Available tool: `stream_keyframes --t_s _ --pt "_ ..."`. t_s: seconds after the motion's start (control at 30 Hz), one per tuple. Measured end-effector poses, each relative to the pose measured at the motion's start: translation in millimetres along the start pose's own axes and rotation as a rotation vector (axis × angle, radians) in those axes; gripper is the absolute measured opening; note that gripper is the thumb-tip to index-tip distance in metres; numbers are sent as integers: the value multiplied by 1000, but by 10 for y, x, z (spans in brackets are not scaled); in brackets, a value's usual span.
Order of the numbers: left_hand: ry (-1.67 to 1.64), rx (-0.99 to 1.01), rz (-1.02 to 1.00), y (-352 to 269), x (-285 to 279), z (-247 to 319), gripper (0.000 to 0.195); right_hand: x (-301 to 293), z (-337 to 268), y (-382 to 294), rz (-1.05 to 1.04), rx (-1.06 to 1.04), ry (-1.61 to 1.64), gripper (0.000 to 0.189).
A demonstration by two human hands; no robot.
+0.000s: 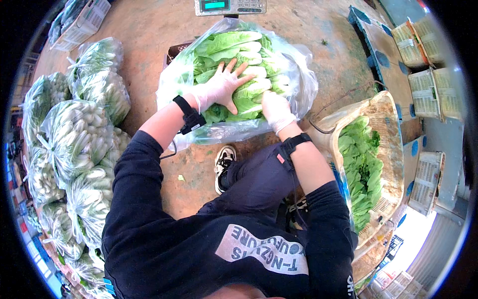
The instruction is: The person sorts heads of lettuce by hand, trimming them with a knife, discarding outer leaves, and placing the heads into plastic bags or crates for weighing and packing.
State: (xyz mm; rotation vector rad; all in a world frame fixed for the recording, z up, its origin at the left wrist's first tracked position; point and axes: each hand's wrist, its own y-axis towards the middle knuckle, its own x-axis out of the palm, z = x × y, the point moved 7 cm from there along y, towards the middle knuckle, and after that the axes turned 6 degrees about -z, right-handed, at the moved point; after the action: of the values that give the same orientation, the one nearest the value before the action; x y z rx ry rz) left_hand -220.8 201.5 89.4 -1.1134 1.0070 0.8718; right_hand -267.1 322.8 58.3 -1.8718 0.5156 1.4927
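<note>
Heads of leafy green lettuce (227, 45) lie in rows in a large clear plastic bag (298, 71), its mouth spread wide. Under the bag's left side shows part of a dark plastic crate, just below a digital scale's display unit (231, 6). My left hand (224, 86), in a thin whitish glove, lies spread with its fingers apart on top of the leaves. On the right of the bag, my right hand (275, 108), gloved too, has curled fingers at the base of one lettuce head; whether it grips that head is hard to see.
Tied clear bags of vegetables (78, 130) are piled at the left. A large plastic basket (392, 149) holding leafy greens (360, 172) stands close on my right. Slatted crates (425, 89) stand farther right beside a platform (384, 63). A cable runs by the basket.
</note>
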Motion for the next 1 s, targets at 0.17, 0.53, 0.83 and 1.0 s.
stream_keyframes --t_s 0.17,0.53,0.83,1.0 --pt "-401 155 -110 191 251 -494 90 77 -80 72 51 -72 -14 15" --pt "-356 165 -9 169 166 -463 93 328 793 75 34 374 1453 26" --pt "-445 132 -66 180 106 -494 83 470 782 67 -18 536 1919 24" --pt "-389 145 -16 206 158 -485 89 558 846 118 -16 569 1958 20"
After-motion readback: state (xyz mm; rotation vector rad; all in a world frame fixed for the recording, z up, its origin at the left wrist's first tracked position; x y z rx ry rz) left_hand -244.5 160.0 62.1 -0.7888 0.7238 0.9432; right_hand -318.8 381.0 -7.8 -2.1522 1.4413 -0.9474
